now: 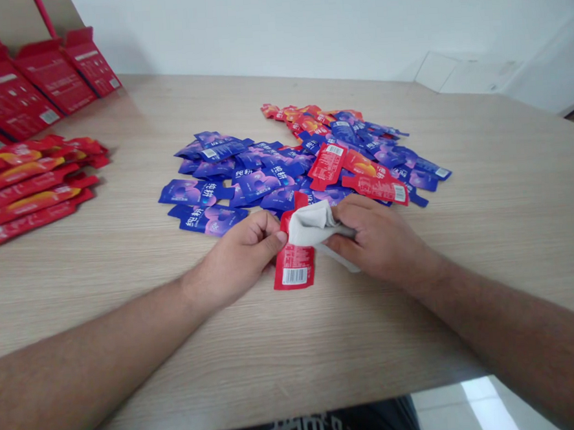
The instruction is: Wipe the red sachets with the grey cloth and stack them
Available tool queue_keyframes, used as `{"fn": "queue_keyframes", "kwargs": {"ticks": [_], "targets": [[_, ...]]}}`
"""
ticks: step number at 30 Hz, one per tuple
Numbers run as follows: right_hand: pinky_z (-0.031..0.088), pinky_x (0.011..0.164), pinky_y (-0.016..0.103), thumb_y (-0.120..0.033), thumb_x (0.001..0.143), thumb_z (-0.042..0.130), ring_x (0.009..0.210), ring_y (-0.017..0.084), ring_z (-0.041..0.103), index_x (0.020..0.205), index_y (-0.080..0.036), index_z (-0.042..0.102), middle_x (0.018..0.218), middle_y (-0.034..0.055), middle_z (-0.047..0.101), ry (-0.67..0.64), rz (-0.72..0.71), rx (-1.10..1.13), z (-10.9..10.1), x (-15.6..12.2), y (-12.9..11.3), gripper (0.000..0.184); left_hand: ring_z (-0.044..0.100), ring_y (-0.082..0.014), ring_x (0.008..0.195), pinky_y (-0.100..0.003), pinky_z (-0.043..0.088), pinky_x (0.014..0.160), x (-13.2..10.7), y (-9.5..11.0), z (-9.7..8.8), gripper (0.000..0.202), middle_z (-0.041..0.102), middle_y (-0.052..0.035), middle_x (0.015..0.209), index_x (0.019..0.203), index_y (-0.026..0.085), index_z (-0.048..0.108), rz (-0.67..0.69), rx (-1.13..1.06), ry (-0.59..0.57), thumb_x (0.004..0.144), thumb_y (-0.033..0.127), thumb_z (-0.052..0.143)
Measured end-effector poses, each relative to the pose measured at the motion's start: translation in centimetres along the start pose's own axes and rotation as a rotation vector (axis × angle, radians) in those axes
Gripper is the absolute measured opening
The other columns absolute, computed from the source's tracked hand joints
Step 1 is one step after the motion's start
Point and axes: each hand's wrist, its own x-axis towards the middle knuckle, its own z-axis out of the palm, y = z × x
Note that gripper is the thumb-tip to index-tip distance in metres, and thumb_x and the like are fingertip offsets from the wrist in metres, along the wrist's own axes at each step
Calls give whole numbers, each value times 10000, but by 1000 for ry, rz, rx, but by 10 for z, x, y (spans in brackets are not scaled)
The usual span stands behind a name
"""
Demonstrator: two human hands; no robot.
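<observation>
In front of me, my left hand [254,243] pinches the left edge of a red sachet [295,266], whose printed back with a barcode faces up. My right hand [376,235] grips a folded white cloth [311,223], which lies across the upper part of the sachet and covers some of it. Just beyond both hands spreads a loose pile of blue sachets [260,178]. Several red sachets [327,166] lie on top of the pile's right side, and others are at its far end.
At the left, red sachets [32,188] are stacked in rows. Behind them stand red boxes [49,74] with their flaps up. A white wall [275,27] borders the far side of the wooden table [258,372], whose front edge is close to my body.
</observation>
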Motion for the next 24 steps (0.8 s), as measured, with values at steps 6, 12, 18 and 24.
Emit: {"fn": "queue_keyframes", "kwargs": {"ticks": [6,12,18,24], "targets": [[524,842,362,-298,996,671,945,244,656,1045,-192,663,1031,87,698,-103,-97,60,0,0,-2,116,523,-117,613,-237,414,562,0,2,1,235,606,11,737,834,202,575,30,25,2,941,363,709],[508,782,360,-319,974,688,898,251,640,954,-202,641,950,78,688,-4,4,7,0,1,2,128,508,-114,594,-241,394,544,0,0,0,232,594,12,740,845,206,565,24,25,14,952,371,687],[520,822,360,-305,990,674,934,246,655,1030,-200,667,1006,83,701,-60,-37,41,0,1,0,112,496,-112,592,-234,388,538,1,0,0,227,592,16,734,843,207,570,20,24,-6,942,366,698],[518,817,357,-307,985,675,930,247,654,1012,-199,663,997,81,695,-65,-51,48,0,1,1,113,522,-119,618,-240,408,558,0,1,1,229,598,9,744,836,205,570,15,26,-11,949,367,686]]}}
